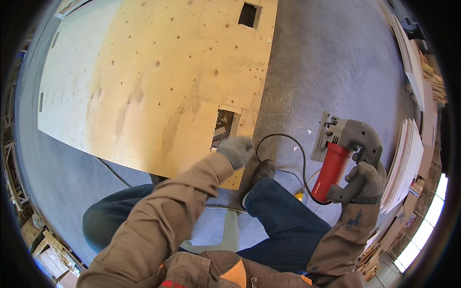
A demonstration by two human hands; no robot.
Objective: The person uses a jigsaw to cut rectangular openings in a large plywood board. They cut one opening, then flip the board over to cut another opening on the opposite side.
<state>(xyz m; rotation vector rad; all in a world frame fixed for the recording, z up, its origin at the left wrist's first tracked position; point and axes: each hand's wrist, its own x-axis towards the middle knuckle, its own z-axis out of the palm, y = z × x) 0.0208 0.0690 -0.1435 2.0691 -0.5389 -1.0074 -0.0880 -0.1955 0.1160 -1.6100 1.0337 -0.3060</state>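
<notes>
My right hand (369, 180), in a grey knit glove, is wrapped round the handle of a jigsaw (331, 170) with a red body and grey head. The tool is raised to the right of the plywood sheet (144, 81), apart from it, its flat base plate turned to the left. My left hand (235, 151), also gloved, is closed at the lower end of a rectangular cutout (225, 122) near the sheet's right edge. Its fingers curl out of sight, so whatever they hold, if anything, is hidden. Dark scraps show through the opening.
Another rectangular hole (248, 15) is at the sheet's far right. A black cord (303, 165) loops from the jigsaw over the floor near my boot (264, 170). A pale green stool (230, 235) is between my legs. Stacked boards (406, 165) stand along the right.
</notes>
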